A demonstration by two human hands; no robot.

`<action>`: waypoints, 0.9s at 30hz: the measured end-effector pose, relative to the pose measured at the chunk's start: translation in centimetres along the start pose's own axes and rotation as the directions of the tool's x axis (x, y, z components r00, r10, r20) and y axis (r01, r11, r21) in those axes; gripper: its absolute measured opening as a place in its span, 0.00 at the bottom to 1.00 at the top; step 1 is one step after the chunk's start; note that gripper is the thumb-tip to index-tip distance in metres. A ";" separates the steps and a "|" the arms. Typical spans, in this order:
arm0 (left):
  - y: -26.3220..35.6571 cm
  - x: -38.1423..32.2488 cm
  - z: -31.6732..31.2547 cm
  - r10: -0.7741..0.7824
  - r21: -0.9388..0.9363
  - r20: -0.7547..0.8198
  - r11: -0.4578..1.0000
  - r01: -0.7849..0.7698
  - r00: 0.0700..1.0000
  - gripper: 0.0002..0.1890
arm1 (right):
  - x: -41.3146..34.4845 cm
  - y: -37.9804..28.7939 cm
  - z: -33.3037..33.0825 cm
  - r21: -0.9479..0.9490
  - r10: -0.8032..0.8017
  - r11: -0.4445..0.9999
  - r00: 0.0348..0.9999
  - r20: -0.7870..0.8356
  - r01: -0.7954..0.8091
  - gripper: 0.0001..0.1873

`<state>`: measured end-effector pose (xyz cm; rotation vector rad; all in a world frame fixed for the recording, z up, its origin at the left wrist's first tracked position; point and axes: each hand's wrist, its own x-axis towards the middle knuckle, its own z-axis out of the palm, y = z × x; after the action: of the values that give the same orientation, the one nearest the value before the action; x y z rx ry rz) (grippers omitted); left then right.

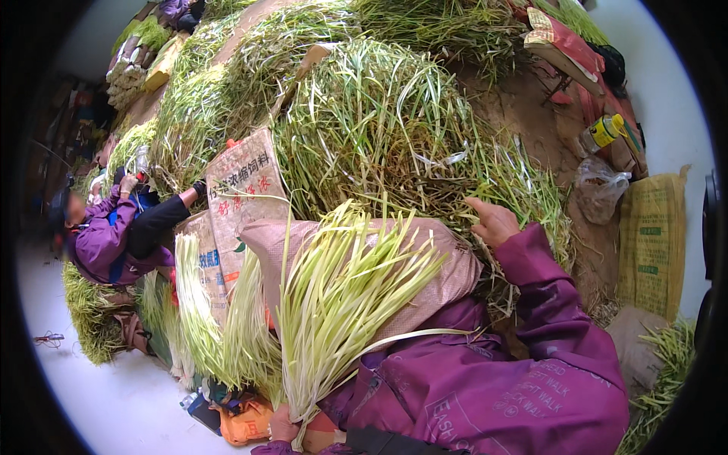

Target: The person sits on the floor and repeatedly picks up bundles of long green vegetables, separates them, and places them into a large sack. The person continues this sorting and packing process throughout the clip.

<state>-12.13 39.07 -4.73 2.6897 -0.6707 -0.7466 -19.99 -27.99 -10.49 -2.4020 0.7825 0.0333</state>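
Observation:
My left hand [283,425] is at the bottom, closed around the pale base of a bunch of long yellow-green leafy stalks [352,273]. Their leaves fan up over a pink woven sack [449,250] on my lap. On the right, my right hand [493,223] is at the edge of a large heap of green and dried stalks [375,125], its index finger pointing outward. I see nothing held in it. More pale stalks [199,307] lie in bunches left of my lap, beside printed woven sacks [242,170].
Another person [114,233] in a purple jacket sits at the left. At the right are a bottle with a yellow cap [603,133], a clear plastic bag [600,190] and a yellow woven sack [651,244]. An orange bag [244,421] lies near my left hand.

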 end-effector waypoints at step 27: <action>0.5 0.0 0.0 -0.006 0.071 0.002 0.997 0.006 1.000 0.21 | 1.4 -4.2 1.3 -0.030 -0.122 0.992 0.991 -0.053 0.121 0.10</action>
<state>-12.35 38.63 -4.57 2.7563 -0.7033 -0.7411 -16.34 -25.35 -9.56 -2.4808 0.6627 -0.0714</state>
